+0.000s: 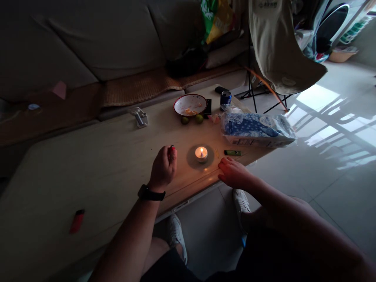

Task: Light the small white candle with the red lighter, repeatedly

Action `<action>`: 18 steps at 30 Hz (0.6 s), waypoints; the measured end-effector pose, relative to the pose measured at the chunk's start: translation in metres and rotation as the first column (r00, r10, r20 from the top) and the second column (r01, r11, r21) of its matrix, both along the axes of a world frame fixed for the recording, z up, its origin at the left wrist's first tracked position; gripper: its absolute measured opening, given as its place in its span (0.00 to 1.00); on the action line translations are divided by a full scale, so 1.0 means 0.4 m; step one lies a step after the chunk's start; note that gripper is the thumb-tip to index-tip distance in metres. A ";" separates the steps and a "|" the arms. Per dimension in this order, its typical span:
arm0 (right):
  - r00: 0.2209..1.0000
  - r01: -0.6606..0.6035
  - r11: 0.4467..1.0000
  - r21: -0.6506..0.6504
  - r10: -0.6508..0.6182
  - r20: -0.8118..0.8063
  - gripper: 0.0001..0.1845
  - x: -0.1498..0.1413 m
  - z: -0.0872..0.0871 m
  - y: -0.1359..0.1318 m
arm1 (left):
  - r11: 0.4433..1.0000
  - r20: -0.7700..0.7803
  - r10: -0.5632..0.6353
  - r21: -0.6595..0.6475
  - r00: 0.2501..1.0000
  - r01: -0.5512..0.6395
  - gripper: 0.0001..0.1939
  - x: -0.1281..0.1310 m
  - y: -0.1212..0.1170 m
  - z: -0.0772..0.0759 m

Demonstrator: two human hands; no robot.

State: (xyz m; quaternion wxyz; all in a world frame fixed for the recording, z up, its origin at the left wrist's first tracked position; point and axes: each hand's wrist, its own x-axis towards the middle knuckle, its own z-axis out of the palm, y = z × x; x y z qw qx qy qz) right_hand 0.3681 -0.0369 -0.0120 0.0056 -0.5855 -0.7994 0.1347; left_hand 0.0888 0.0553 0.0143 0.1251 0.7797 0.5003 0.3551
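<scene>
A tealight candle (201, 154) burns on the low table (117, 156), with a round shadow about it. To its left my left hand (164, 166) is closed in a fist around a red lighter (172, 148), whose top end pokes out above the thumb. My right hand (233, 172) rests at the table's front edge, right of the candle, its fingers and thumb apart and nothing visible in it. Just beyond those fingers lie a few thin sticks (217, 152), too small to name surely, and a green lighter (232, 152).
Another red lighter (76, 221) lies at the near left. Farther back are a bowl (183, 102) with peelings, two green fruits (199, 118), a blue can (225, 100), a plastic-wrapped tissue pack (258, 127) and a white holder (141, 117). A sofa (111, 39) and folding chair (279, 51) stand behind.
</scene>
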 end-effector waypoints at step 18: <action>1.000 -0.007 1.000 0.024 0.007 0.005 0.13 -0.001 0.003 -0.002 | 0.994 -0.018 0.089 -0.060 0.996 -0.090 0.14 -0.136 0.003 -0.043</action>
